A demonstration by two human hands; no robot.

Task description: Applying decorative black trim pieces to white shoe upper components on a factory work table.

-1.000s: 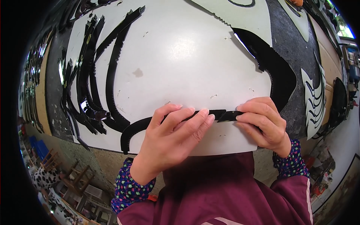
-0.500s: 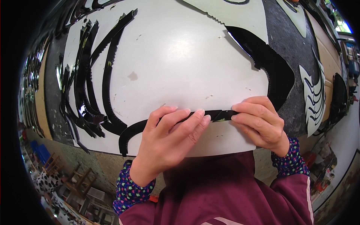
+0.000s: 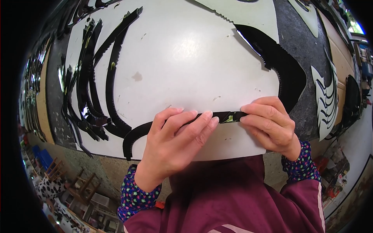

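Near the front edge of the white work sheet (image 3: pixel 171 70), both hands grip one narrow black curved strip (image 3: pixel 136 134). My left hand (image 3: pixel 175 139) pinches it along its middle, fingers on top. The strip's free end curls down at the left, past that hand. With fingertips and thumb, my right hand (image 3: pixel 272 124) pinches the strip toward its right end, which the fingers hide. Between the hands, a small pale green patch (image 3: pixel 230 117) shows on the strip. Beyond my right hand lies a wide black bent piece (image 3: pixel 285 70) with notched edges.
Several notched black strips (image 3: pixel 112 77) lie at the left on the sheet. Pale cut pieces (image 3: pixel 324 105) are stacked at the right on the dark tabletop (image 3: pixel 289 23). Wooden stools (image 3: pixel 82 186) stand on the floor at the lower left.
The strip has rolled slightly between my fingers, so more of the pale green patch shows. Both hands keep nearly the same place and hold.
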